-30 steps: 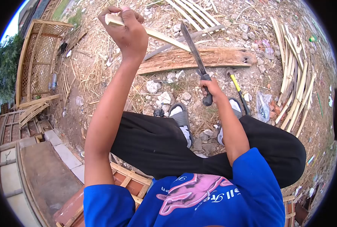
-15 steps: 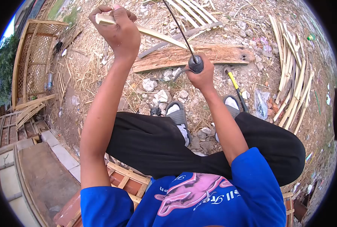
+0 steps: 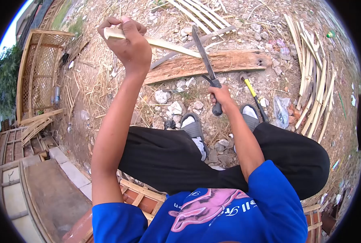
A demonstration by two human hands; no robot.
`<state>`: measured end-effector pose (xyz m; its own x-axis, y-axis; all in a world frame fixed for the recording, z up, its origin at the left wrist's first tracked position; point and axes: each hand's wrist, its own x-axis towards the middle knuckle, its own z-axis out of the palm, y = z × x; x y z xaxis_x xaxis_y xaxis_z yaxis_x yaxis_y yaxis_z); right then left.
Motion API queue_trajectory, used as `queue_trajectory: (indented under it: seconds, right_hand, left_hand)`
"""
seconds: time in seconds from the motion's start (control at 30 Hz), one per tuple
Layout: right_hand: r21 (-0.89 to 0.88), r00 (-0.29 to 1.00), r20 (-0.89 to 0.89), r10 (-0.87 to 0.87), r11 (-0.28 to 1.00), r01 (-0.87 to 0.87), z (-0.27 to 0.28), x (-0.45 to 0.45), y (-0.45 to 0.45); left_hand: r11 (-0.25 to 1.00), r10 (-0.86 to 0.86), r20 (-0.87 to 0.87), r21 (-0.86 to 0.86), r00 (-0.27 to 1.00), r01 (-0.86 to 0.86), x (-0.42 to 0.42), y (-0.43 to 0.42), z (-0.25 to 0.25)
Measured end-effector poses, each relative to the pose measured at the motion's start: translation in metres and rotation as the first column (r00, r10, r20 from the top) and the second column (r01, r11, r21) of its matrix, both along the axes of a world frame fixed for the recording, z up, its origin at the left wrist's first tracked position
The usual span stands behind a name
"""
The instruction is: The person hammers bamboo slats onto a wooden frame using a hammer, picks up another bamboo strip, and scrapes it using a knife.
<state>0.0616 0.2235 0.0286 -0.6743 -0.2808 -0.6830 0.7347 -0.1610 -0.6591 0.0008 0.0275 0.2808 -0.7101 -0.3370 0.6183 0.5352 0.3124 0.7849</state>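
My left hand (image 3: pixel 131 44), raised at the upper left, is closed around the near end of a pale wooden strip (image 3: pixel 170 45). The strip slopes down to the right, and its far end lies at a thick weathered plank (image 3: pixel 237 60) on the ground. In my right hand (image 3: pixel 223 98) is a machete, its black handle (image 3: pixel 217 109) gripped in the fist. The machete blade (image 3: pixel 202 50) points up and away, crossing in front of the plank near the strip's far end.
A tool with a yellow-and-black handle (image 3: pixel 252 93) lies by my right foot. Pale wooden strips (image 3: pixel 316 81) are piled at the right, with more slats (image 3: pixel 196 16) beyond the plank. Stones (image 3: pixel 162 96) and a clear plastic bag (image 3: pixel 281 110) lie nearby. A lattice panel (image 3: pixel 40 77) stands left.
The machete was upright, seen nearly edge-on; now its blade is lowered and tilted forward over the plank. My right hand has dropped towards me. My left hand and the strip barely moved.
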Motion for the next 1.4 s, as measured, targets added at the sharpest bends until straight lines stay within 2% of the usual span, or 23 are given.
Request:
queue_trajectory:
  seconds: [0.03,0.07,0.13,0.23,0.33,0.37,0.43,0.47,0.5,0.63,0.73,0.8,0.87,0.9,1.0,1.1,1.17,1.2,1.23,1.3,1.33,1.37,1.4]
  right_hand:
    - [0.218,0.983,-0.172,0.059,0.976,-0.020,0.015,-0.004,-0.009]
    - [0.276,0.931,-0.360,0.054,0.960,0.051,0.031,-0.008,-0.016]
    - [0.345,0.730,-0.678,0.089,0.915,0.209,0.064,-0.012,-0.027]
    - [0.219,0.462,-0.886,0.039,0.913,0.345,0.117,-0.019,-0.030]
    - [0.104,0.352,-0.936,-0.017,0.941,0.321,0.104,-0.022,-0.028]
    - [0.060,0.427,-0.900,-0.087,0.946,0.319,0.073,-0.018,-0.031]
    - [0.403,0.718,-0.681,0.146,0.893,0.200,0.013,0.001,-0.014]
    - [0.618,0.839,-0.468,0.279,0.782,0.085,-0.018,0.004,-0.003]
    - [0.652,0.885,-0.387,0.258,0.756,0.065,-0.043,0.009,0.010]
    - [0.714,0.883,-0.326,0.338,0.700,-0.003,-0.041,0.000,0.021]
    - [0.572,0.860,-0.452,0.236,0.816,0.077,-0.053,0.004,0.014]
    - [0.295,0.972,-0.200,0.126,0.953,-0.062,-0.048,0.001,0.016]
    - [-0.023,0.993,0.098,0.062,0.998,-0.060,-0.021,-0.002,0.023]
    - [0.023,0.998,0.050,0.028,0.999,-0.030,-0.013,-0.002,0.018]
    - [0.332,0.915,-0.394,0.086,0.942,0.055,0.028,-0.003,-0.010]
    - [0.327,0.597,-0.795,0.111,0.906,0.267,0.069,-0.013,-0.019]
    - [0.195,0.499,-0.866,0.029,0.939,0.284,0.072,-0.015,-0.016]
    - [0.120,0.444,-0.896,-0.022,0.950,0.288,0.073,-0.016,-0.017]
    - [0.201,0.460,-0.886,0.052,0.939,0.281,0.060,-0.012,-0.009]
    - [0.309,0.597,-0.798,0.087,0.909,0.281,0.004,0.012,0.001]
    - [0.521,0.736,-0.646,0.203,0.822,0.231,-0.015,0.025,0.011]
    - [0.684,0.862,-0.421,0.282,0.723,0.098,-0.044,0.033,0.020]
    - [0.687,0.871,-0.407,0.276,0.720,0.093,-0.055,0.036,0.026]
  left_hand:
    - [1.000,0.010,-0.014,-0.015,1.000,-0.010,-0.001,-0.001,-0.001]
    - [1.000,0.008,-0.018,-0.021,1.000,-0.008,-0.002,-0.001,0.000]
    - [0.999,0.010,-0.015,-0.031,1.000,-0.011,-0.002,-0.002,-0.001]
    - [0.999,0.005,-0.016,-0.036,1.000,-0.006,0.001,0.004,0.002]
    - [0.999,0.025,-0.027,-0.033,0.999,-0.026,-0.001,0.002,0.002]
    - [0.999,0.031,-0.028,-0.017,0.999,-0.032,-0.002,0.002,0.001]
    - [1.000,0.017,-0.006,-0.026,1.000,-0.017,0.000,-0.003,0.000]
    - [0.999,0.007,-0.005,-0.032,1.000,-0.007,-0.001,-0.004,0.000]
    - [0.999,-0.004,-0.006,-0.049,1.000,0.004,0.002,-0.005,-0.001]
    - [0.997,0.003,0.019,-0.076,1.000,-0.002,0.009,-0.004,-0.003]
    - [0.999,0.001,0.013,-0.032,1.000,0.000,0.003,-0.008,-0.001]
    - [1.000,0.019,0.014,-0.024,1.000,-0.018,0.000,-0.006,0.000]
    - [0.999,0.035,0.017,-0.027,0.999,-0.034,0.000,-0.005,0.000]
    - [0.999,0.038,0.019,-0.030,0.999,-0.037,-0.001,-0.004,0.000]
    - [1.000,0.000,0.002,-0.010,1.000,0.000,-0.002,-0.007,-0.002]
    - [0.998,-0.037,0.009,-0.055,0.999,0.038,-0.001,-0.007,0.000]
    - [0.999,-0.033,-0.002,-0.035,0.999,0.033,-0.002,-0.006,-0.001]
    - [0.999,-0.033,-0.012,-0.031,0.999,0.033,-0.003,-0.006,0.000]
    - [0.999,-0.026,-0.010,-0.030,1.000,0.026,-0.003,-0.005,0.000]
    - [1.000,-0.014,-0.009,-0.029,1.000,0.013,-0.002,-0.005,0.001]
    - [1.000,-0.007,-0.006,-0.027,1.000,0.007,-0.002,-0.005,0.001]
    - [0.998,-0.034,-0.011,-0.048,0.999,0.033,-0.001,-0.005,0.000]
    - [0.996,-0.058,-0.010,-0.069,0.998,0.057,0.001,-0.006,-0.001]
